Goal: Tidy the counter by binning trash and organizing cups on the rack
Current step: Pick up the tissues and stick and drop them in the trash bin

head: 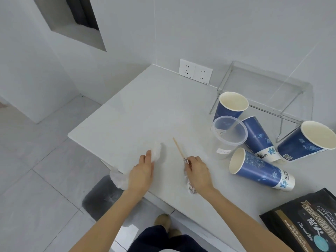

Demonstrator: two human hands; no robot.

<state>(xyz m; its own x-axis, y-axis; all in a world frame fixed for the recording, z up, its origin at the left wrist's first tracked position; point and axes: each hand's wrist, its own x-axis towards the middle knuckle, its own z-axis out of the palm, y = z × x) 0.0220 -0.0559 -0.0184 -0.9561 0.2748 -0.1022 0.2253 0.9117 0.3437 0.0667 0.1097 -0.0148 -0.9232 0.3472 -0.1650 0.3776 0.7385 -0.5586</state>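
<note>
My left hand (141, 171) lies near the counter's front edge, its fingers closing over a crumpled white tissue (156, 151). My right hand (198, 171) pinches a thin wooden stick (177, 147) that points away from me, and a crumpled printed wrapper (190, 180) is bunched under the same hand. Several blue paper cups stand or lie at the right: one upright (231, 108), one tipped (259, 140), one on its side (261, 169), one leaning at the far right (307, 144). A clear plastic cup (229, 137) stands among them. The clear rack (269, 88) is behind them.
A dark bin (101, 197) with a white liner sits on the floor below the counter's front edge, left of my left hand. A black printed bag (305, 222) lies at the near right. Two wall sockets (195, 71) are at the back.
</note>
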